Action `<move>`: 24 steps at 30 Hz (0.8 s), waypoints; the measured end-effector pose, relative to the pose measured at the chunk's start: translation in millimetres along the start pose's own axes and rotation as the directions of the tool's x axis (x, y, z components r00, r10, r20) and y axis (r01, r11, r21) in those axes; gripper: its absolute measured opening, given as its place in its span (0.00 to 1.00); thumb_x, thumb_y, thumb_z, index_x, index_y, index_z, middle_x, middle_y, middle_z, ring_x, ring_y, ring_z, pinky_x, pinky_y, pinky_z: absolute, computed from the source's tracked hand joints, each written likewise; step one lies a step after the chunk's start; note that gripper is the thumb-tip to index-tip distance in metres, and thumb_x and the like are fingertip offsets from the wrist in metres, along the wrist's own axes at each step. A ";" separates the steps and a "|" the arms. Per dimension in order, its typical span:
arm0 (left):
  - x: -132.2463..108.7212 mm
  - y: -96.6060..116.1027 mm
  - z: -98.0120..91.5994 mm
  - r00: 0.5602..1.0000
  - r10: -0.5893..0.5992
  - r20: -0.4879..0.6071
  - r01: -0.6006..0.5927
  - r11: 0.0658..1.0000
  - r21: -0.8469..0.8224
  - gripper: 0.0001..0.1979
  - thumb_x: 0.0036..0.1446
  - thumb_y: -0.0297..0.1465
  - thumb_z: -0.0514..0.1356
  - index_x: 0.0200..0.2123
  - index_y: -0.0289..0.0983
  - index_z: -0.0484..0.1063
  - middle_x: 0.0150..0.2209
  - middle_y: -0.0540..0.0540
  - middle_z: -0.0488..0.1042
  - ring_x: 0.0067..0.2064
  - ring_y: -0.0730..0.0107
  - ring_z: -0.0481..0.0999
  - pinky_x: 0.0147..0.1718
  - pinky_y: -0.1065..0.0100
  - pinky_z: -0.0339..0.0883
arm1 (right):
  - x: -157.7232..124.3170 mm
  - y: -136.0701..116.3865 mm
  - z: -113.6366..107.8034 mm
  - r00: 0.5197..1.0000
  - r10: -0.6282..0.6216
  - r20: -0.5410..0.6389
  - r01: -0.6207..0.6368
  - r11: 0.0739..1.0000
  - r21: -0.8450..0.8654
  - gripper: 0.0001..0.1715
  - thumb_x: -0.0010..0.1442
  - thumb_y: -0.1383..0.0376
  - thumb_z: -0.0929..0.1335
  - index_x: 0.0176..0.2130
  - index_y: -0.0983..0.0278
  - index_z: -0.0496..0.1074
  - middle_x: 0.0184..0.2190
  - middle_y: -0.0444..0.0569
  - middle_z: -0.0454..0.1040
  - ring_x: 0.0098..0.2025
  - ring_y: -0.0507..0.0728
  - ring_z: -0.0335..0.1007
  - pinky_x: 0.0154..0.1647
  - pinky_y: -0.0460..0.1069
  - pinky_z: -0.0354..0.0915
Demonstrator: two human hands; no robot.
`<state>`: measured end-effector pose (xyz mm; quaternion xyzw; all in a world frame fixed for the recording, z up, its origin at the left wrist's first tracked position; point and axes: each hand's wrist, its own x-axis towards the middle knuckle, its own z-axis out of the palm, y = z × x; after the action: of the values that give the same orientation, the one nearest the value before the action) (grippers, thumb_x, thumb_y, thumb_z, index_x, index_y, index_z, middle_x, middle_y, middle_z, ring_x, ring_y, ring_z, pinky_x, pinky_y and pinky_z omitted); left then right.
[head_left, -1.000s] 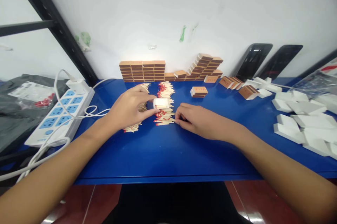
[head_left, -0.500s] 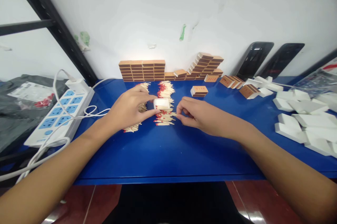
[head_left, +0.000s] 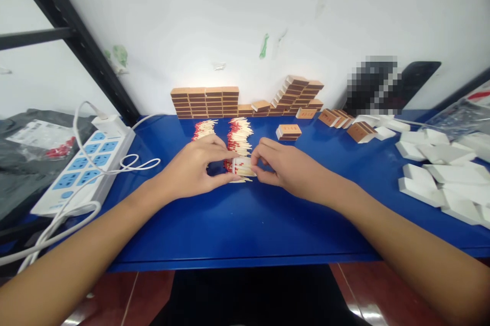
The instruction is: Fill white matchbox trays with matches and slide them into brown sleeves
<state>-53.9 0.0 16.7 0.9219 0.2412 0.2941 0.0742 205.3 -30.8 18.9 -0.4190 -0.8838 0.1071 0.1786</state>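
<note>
My left hand (head_left: 193,168) pinches a small white matchbox tray (head_left: 242,167) by its left end, above the blue table (head_left: 245,224). Red-tipped matches lie in the tray. My right hand (head_left: 281,165) meets it from the right, fingers pinched on the tray's other end and the matches there. Two rows of loose red-tipped matches lie just behind the hands: one row (head_left: 240,134) in the middle and another row (head_left: 203,128) to its left, partly hidden by my left hand.
Stacked brown matchboxes (head_left: 206,102) line the wall, with one matchbox (head_left: 288,132) lying apart. White empty trays (head_left: 440,173) are heaped at the right. A white power strip (head_left: 82,170) with cables lies at the left. The table's front edge runs near my forearms.
My left hand brought the tray nearer to me and tilted it. My right hand lifted off the match row and closed on the tray's right end.
</note>
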 end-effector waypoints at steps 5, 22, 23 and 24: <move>0.6 2.2 0.8 1.000 0.010 -0.007 -0.010 1.000 -0.009 0.18 0.61 0.40 0.70 0.51 0.39 0.82 0.41 0.42 0.82 0.45 0.62 0.79 0.45 0.62 0.77 | 0.2 -0.8 1.0 0.999 -0.001 -0.047 0.001 1.000 0.002 0.01 0.67 0.66 0.68 0.40 0.62 0.71 0.39 0.47 0.71 0.33 0.52 0.65 0.33 0.48 0.57; 0.7 -9.4 1.3 0.982 -0.074 -0.172 0.093 0.989 0.110 0.20 0.59 0.45 0.71 0.48 0.38 0.83 0.42 0.42 0.82 0.46 0.61 0.80 0.46 0.62 0.77 | 0.3 -5.0 3.5 0.977 -0.049 -0.207 0.057 0.998 0.033 0.03 0.68 0.67 0.68 0.39 0.63 0.73 0.33 0.45 0.70 0.33 0.53 0.65 0.33 0.48 0.58; 0.8 -10.6 1.0 0.978 -0.084 -0.190 0.110 0.986 0.128 0.20 0.59 0.44 0.71 0.48 0.37 0.83 0.42 0.41 0.82 0.48 0.60 0.80 0.47 0.62 0.77 | 0.0 -6.3 3.1 0.984 -0.037 -0.176 0.045 0.998 0.039 0.03 0.67 0.67 0.69 0.38 0.63 0.74 0.33 0.45 0.70 0.33 0.53 0.65 0.33 0.49 0.58; 0.9 -11.5 0.5 0.975 -0.095 -0.200 0.125 0.982 0.142 0.19 0.59 0.44 0.71 0.47 0.37 0.83 0.42 0.41 0.82 0.48 0.59 0.79 0.48 0.61 0.77 | -0.4 -7.6 3.0 0.991 -0.022 -0.134 0.028 0.999 0.045 0.03 0.66 0.67 0.69 0.37 0.63 0.74 0.33 0.45 0.70 0.33 0.53 0.66 0.33 0.49 0.58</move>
<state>-57.5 10.5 13.5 0.8772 0.3200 0.3579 -0.0045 199.0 -35.9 18.7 -0.4098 -0.8723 0.0973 0.2484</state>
